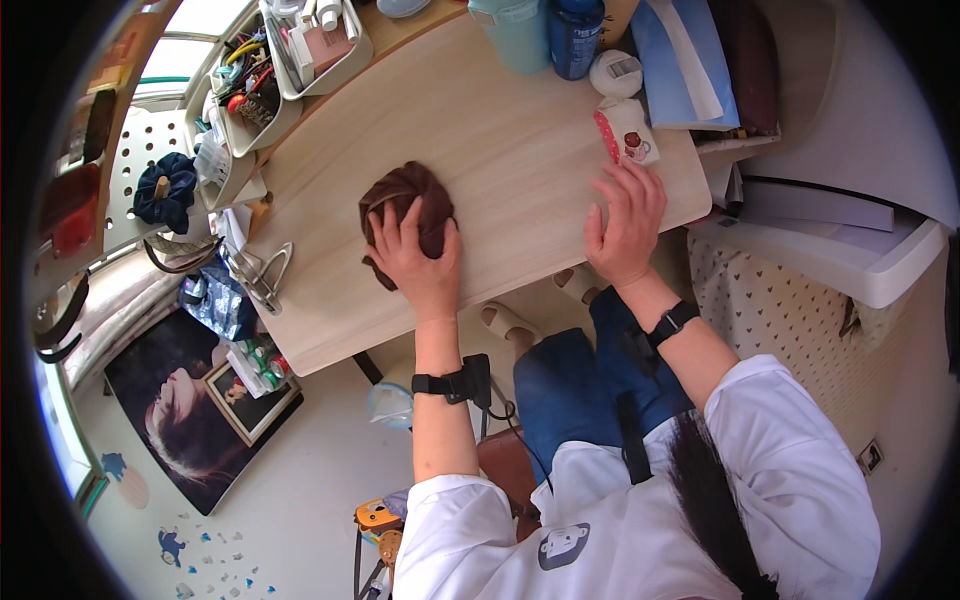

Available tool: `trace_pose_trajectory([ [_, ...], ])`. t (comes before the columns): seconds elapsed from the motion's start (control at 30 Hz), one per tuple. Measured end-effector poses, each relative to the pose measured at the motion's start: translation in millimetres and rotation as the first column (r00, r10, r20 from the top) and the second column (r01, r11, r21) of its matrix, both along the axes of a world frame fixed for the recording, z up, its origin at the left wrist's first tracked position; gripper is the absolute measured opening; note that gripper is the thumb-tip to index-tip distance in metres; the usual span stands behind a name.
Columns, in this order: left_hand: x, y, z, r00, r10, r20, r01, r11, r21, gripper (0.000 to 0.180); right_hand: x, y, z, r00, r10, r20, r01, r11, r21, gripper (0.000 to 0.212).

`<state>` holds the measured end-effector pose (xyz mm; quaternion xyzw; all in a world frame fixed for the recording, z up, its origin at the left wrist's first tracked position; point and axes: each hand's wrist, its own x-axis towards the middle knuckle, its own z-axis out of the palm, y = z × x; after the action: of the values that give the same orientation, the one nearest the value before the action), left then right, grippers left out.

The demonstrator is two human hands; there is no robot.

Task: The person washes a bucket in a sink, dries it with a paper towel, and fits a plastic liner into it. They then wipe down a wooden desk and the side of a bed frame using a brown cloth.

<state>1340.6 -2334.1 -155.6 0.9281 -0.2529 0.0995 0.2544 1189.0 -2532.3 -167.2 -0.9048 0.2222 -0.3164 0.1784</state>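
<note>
a brown cloth (430, 186) lies bunched on the pale wood-grain table (520, 150), left of the middle of the tabletop. its long axis runs from the far side toward the person, leaning a little so the far end sits to the right and the near end to the left; a narrow corner at the near end points toward the table's near edge.

the cloth is dark chocolate brown, soft and creased, gathered into a rounded heap with folds along its far side. the left hand (418, 258) lies palm down on it, fingers spread, thumb along its right side, hiding much of the near half; whether the fingers pinch any fabric i cannot tell.

the right hand (630, 225) is well apart from the cloth, over the table's near right part, loosely spread and holding nothing. its fingertips are at a small white pouch (634, 135) with a red dotted edge; contact is unclear. beyond the pouch stand a round white container (616, 74), a blue bottle (576, 40) and a light blue cup (512, 35), with a blue tissue pack (690, 75) to the right. a metal stand (274, 276) sits at the table's left edge.
</note>
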Motion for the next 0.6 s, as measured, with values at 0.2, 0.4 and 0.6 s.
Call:
trace_pose_trajectory([
  [0.2,-52.9,-75.0,2.8,0.98,-0.189,-0.056,0.181,0.975,-0.13,0.044,-1.3,-3.2,-3.8,0.992,0.03,0.123,-0.037,0.998,0.058,0.028],
  [0.4,-85.3,-77.0,10.0,0.923,-0.355,-0.149,0.319,0.922,-0.219,0.048,-6.3,0.6,-5.0,0.967,0.082,0.243,-0.126,0.977,0.172,0.029],
  [0.6,-46.4,55.7,2.5,0.995,-0.092,-0.031,0.093,0.996,0.013,0.045,-6.2,-2.2,-4.4,0.983,0.12,0.139,-0.142,0.977,0.157,0.013],
])
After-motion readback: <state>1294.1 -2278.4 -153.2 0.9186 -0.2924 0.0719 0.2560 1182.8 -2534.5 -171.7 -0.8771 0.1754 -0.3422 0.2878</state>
